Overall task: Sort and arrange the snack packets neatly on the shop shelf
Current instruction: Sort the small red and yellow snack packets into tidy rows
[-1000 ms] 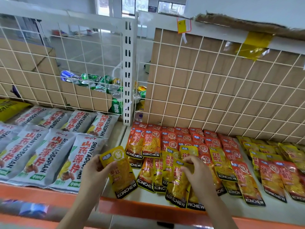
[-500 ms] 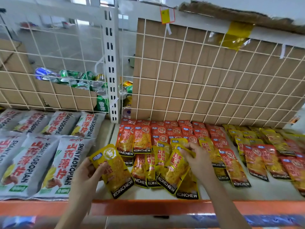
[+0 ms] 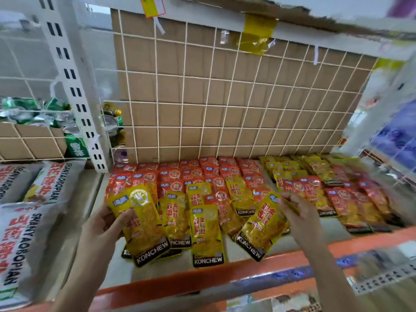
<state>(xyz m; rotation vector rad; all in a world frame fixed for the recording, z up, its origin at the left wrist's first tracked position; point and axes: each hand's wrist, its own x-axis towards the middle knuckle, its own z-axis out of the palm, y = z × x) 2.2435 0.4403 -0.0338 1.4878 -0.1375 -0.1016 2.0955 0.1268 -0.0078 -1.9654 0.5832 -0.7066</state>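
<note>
My left hand [image 3: 102, 226] grips a yellow KONCHEW packet [image 3: 140, 224] by its left edge, held above the shelf's front left. My right hand [image 3: 297, 216] pinches the top of a second yellow KONCHEW packet [image 3: 262, 230], lifted and tilted off the pile. Several more yellow packets [image 3: 203, 233] lie between my hands. Behind them, red KONCHEW packets [image 3: 191, 174] lie in overlapping rows. A mixed group of yellow and red packets [image 3: 315, 183] covers the right side of the white shelf [image 3: 236, 251].
Large grey SHANYAOBOPIAN bags [image 3: 29, 233] fill the neighbouring shelf to the left. A white wire grid with cardboard [image 3: 225, 97] backs the shelf. A slotted white upright [image 3: 74, 86] divides the bays, with drink cans [image 3: 33, 113] behind it. An orange rail [image 3: 202, 282] edges the front.
My right hand has lifted a yellow packet out of the pile and carried it to the right. The left hand keeps its packet. The camera has swung right.
</note>
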